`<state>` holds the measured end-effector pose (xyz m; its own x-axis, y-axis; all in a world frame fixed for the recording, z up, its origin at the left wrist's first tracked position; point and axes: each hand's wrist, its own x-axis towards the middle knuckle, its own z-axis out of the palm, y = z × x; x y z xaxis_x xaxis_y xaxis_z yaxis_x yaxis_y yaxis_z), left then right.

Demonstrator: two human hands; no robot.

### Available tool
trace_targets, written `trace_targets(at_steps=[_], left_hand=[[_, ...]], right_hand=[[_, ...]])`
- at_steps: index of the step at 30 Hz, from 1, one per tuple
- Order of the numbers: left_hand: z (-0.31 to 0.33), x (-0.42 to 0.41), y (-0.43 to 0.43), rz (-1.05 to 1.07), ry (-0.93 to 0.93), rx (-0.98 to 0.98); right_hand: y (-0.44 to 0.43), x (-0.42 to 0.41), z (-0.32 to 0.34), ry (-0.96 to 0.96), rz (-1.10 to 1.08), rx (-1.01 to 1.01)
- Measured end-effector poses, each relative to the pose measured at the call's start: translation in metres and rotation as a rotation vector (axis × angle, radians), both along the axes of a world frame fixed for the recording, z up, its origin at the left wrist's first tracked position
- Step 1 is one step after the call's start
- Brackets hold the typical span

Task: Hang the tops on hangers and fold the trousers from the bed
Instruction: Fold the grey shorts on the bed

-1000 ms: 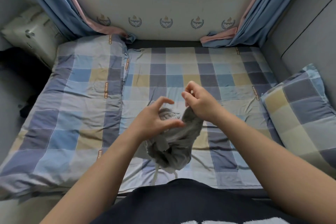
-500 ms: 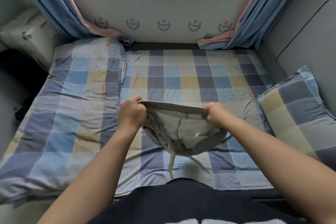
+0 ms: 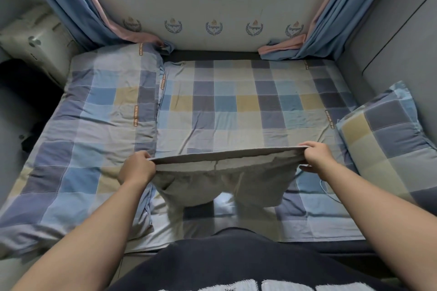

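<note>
Grey trousers [image 3: 220,182] — waistband between hands

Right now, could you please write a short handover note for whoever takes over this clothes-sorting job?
Left hand: grips the left end of the waistband of the grey soft-fabric short trousers.
Right hand: pinches the right end of the waistband.
Where: the trousers are held up over the blue, grey and yellow checked bed sheet, with the waistband pulled straight and the legs hanging toward the person.
Done: the trousers are picked up and spread open.
Left: no fold is made yet, so lay them down and fold them. No tops or hangers are in view.
</note>
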<state>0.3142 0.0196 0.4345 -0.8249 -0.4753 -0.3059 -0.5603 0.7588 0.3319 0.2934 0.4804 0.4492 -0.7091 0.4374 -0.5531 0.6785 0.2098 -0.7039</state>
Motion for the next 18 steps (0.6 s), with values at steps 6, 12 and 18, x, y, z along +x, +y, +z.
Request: trace_targets(at_steps=[6, 12, 18], left_hand=[[-0.023, -0.002, -0.012, 0.587, -0.021, 0.62], [-0.031, -0.009, -0.012, 0.781, 0.038, 1.011], [-0.034, -0.007, -0.027, 0.209, 0.113, 0.308]], right_hand=[[-0.006, 0.004, -0.002, 0.004, 0.031, -0.174], [-0.016, 0.005, -0.001, 0.034, 0.678, 0.435], [-0.012, 0.0, 0.007, -0.068, 0.608, 0.779]])
